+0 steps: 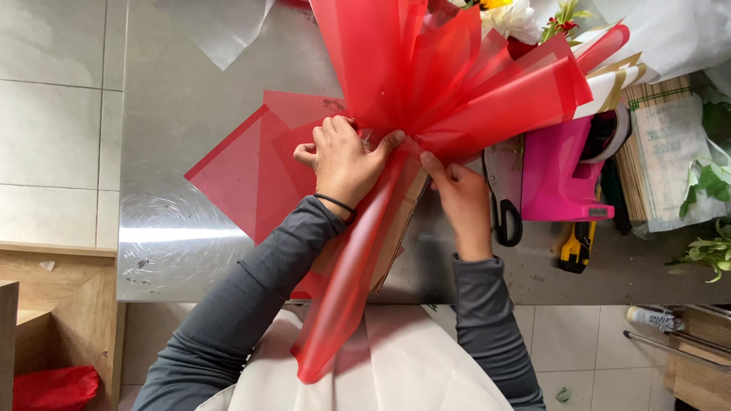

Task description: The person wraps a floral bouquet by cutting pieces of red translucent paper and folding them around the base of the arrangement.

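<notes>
Red wrap sheets point(457, 84) around bouquet on steel table point(183, 114): thin, light, slick & crease-prone imo, so grip at gathered neck, where left hand point(346, 164) clenches it & right hand point(461, 194) pinches folds w/ fingertips.
</notes>
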